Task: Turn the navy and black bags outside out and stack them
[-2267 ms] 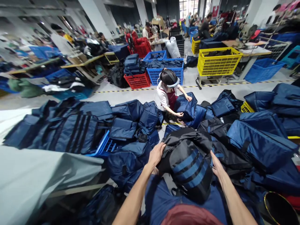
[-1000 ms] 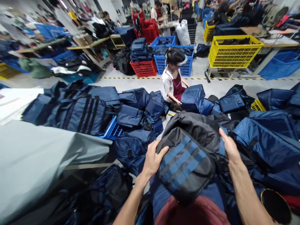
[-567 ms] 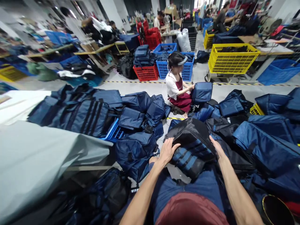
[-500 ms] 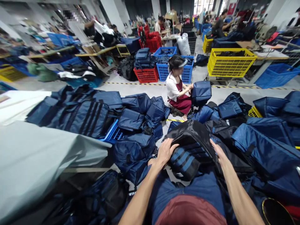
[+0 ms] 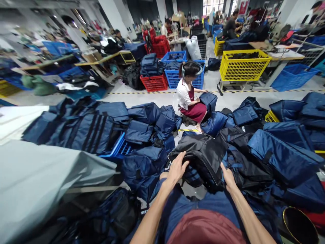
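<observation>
A black bag (image 5: pixel 200 147) with blue trim and webbing lies in front of my lap, its top panel bent over toward me. My left hand (image 5: pixel 176 168) grips the panel's left edge, the thumb on the near side and the fingers over the top. On the opposite side, my right hand (image 5: pixel 228 176) pinches the bag's side near a blue strip; part of those fingers is hidden. Beneath the panel the inside is dark, with blue stripes partly showing. Another black bag with blue straps (image 5: pixel 250 169) lies just right of my right hand.
Navy bags (image 5: pixel 142 166) are heaped to the left and more navy bags (image 5: pixel 284 159) to the right. Grey fabric (image 5: pixel 50 176) covers something at the left. A co-worker (image 5: pixel 190 98) crouches ahead, handling a navy bag. Behind stand a red crate (image 5: pixel 154 82) and a yellow crate (image 5: pixel 243 66).
The bag's top panel has folded down toward me, covering most of the blue stripes inside. My right hand has moved left and lower with the bag's side. The co-worker's bag has been lowered and tilted.
</observation>
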The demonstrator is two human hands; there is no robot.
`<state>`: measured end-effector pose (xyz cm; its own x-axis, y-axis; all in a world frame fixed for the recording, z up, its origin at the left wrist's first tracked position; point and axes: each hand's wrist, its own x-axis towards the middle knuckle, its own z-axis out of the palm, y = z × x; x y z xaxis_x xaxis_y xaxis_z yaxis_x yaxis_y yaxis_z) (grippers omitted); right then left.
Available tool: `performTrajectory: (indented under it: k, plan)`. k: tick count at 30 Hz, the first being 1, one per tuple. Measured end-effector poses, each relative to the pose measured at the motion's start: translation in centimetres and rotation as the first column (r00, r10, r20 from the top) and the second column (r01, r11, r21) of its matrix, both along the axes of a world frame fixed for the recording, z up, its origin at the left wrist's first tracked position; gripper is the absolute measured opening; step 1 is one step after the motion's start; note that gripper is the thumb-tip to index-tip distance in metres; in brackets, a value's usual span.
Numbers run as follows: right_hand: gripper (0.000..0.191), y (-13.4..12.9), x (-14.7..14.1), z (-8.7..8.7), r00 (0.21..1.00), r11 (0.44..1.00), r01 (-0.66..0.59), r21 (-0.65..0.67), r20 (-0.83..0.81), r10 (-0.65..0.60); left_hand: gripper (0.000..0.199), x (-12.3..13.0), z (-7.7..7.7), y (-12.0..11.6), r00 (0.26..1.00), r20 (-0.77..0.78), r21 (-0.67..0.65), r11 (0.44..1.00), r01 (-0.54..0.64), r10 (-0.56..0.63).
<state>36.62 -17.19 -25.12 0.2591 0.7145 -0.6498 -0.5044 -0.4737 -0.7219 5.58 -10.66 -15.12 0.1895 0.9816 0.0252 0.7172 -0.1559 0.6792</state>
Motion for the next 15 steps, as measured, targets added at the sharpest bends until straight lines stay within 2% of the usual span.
performTrajectory:
  k: [3,6,8,10,13,15]
  plan:
    - [0.035,-0.9,1.1,1.0,0.995,0.998,0.058,-0.005,-0.077,-0.058,0.079,1.9,3.4,0.3,0.993,0.107,-0.064,0.996,0.063,-0.056]
    - [0.035,-1.3,2.2,1.6,0.949,0.999,0.025,0.049,-0.314,-0.008,0.088,5.5,5.5,0.6,0.990,0.138,-0.097,0.995,0.000,0.014]
    - [0.036,-1.0,3.0,1.6,0.904,0.997,0.048,0.066,-0.427,-0.015,0.094,7.5,5.5,0.8,0.991,0.104,-0.069,0.994,-0.081,0.087]
    - [0.042,-0.1,3.9,1.8,0.885,0.991,0.103,0.088,-0.462,-0.051,0.091,8.4,4.7,0.9,0.989,0.091,0.014,0.993,-0.117,0.115]
    - [0.049,2.2,5.1,3.2,0.891,0.981,0.169,0.091,-0.439,-0.113,0.073,7.3,3.7,0.7,0.988,0.137,0.104,0.991,-0.083,0.068]
    - [0.046,3.8,5.4,4.7,0.893,0.983,0.169,0.070,-0.432,-0.123,0.061,5.5,3.8,0.3,0.984,0.165,0.121,0.989,-0.081,0.060]
